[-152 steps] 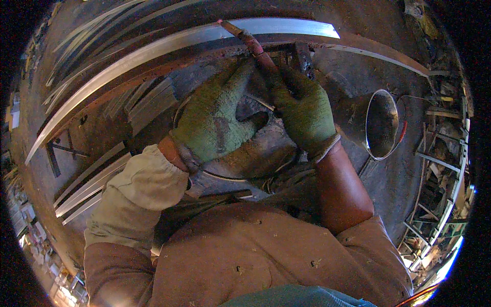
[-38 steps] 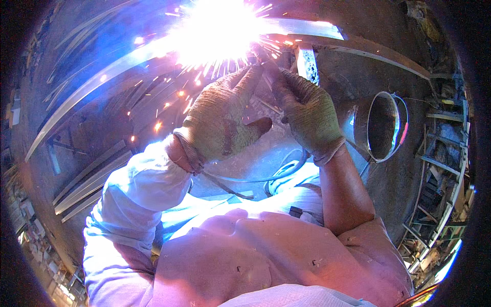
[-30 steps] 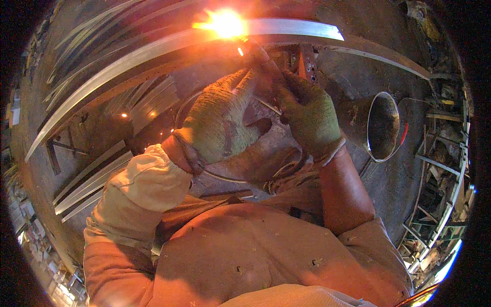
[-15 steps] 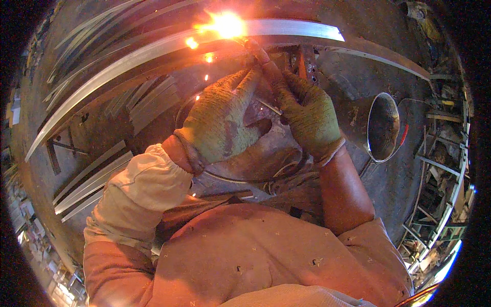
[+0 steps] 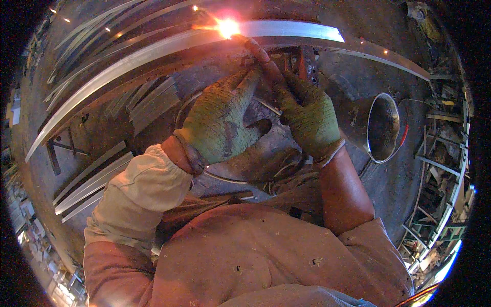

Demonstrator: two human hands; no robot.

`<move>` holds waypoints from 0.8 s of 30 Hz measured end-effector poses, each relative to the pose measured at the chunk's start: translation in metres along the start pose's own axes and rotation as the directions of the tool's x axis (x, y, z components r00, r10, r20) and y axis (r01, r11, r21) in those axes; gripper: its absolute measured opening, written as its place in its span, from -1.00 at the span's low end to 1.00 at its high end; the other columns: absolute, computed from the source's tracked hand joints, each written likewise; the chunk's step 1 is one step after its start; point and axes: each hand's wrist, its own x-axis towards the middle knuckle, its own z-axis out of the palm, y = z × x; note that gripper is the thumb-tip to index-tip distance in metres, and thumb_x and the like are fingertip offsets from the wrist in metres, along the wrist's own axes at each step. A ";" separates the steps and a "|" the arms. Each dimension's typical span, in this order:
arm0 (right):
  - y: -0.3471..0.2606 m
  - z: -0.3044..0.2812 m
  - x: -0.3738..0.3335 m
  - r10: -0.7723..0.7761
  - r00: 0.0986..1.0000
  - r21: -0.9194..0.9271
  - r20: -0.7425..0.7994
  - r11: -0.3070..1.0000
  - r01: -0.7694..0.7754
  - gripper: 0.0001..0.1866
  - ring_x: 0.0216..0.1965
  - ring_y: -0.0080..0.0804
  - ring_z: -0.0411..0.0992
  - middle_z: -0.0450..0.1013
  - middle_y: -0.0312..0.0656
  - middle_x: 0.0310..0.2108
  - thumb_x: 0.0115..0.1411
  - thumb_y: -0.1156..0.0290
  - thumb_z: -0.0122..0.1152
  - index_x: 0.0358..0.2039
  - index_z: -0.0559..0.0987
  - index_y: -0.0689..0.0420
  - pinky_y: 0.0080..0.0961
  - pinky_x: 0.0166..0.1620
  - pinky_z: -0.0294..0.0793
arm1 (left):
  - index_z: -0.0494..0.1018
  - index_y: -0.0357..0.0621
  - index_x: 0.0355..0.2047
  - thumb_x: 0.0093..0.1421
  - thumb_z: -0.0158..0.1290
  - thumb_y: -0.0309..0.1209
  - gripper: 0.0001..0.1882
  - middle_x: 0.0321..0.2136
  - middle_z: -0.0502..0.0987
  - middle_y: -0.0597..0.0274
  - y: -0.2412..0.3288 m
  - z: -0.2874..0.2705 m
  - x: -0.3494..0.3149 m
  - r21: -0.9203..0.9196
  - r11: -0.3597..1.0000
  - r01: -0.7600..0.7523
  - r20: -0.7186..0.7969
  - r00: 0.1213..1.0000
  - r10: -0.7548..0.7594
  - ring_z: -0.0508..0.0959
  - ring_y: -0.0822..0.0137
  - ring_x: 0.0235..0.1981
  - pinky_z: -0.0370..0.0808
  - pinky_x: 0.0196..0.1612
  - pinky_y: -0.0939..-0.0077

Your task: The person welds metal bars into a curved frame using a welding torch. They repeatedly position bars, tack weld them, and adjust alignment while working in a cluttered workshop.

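My right hand [image 5: 313,117], in a worn yellow-green work glove, is closed around a welding torch [image 5: 267,62]. The torch's tip meets a long silvery metal bar [image 5: 296,29], where a white-hot arc [image 5: 228,28] glares and hides the joint. Beside the torch, my left hand [image 5: 220,120] wears a matching glove. Its fingers stretch forward with their tips close to the torch neck, and its thumb sticks out to the side. Whether those fingertips touch the torch cannot be made out. A pale cloth sleeve [image 5: 146,181] covers my left forearm; my right forearm is bare.
Metal strips lie at the far left and lower left [image 5: 94,176]. A cylindrical metal drum [image 5: 358,118] lies on its side at right, a thin cable near it. Beneath my hands is a round-rimmed object [image 5: 230,180]. Ladder-like metal framing [image 5: 441,166] stands along the right edge.
The arc's glow has shrunk. Sparks that were dropping below it are gone, and others now fly at far left and right. My hands and the torch have barely moved.
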 end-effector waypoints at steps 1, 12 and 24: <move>-0.001 0.000 0.000 -0.018 1.000 -0.011 0.000 1.000 0.018 -0.55 -0.29 -0.64 0.51 0.72 -0.34 -0.16 0.62 0.18 0.33 0.36 0.72 0.16 -0.51 -0.24 0.55 | 0.32 -0.39 0.53 0.12 0.51 -0.17 0.06 0.36 0.51 -0.41 0.000 0.005 -0.006 0.041 0.999 0.005 -0.050 0.999 -0.003 0.61 -0.40 0.25 0.59 0.34 -0.14; 0.008 0.004 -0.002 -0.072 0.997 0.194 -0.005 0.978 0.072 -0.58 -0.30 -0.70 0.49 0.73 -0.41 -0.14 0.63 0.25 0.34 0.41 0.71 0.05 -0.61 -0.26 0.52 | 0.33 -0.31 0.51 0.17 0.50 -0.22 -0.02 0.28 0.59 -0.33 0.001 -0.003 0.007 -0.067 0.998 -0.019 0.012 1.000 0.019 0.62 -0.38 0.25 0.61 0.30 -0.13; 0.000 0.000 -0.002 -0.032 0.999 0.036 -0.011 0.999 0.032 -0.60 -0.21 -0.45 0.63 0.78 -0.17 -0.08 0.59 0.23 0.32 0.32 0.74 0.10 -0.40 -0.15 0.66 | 0.39 -0.34 0.45 0.17 0.51 -0.24 -0.09 0.22 0.61 -0.36 0.003 -0.009 0.006 -0.070 0.998 0.009 0.024 1.000 -0.007 0.66 -0.38 0.17 0.66 0.21 -0.14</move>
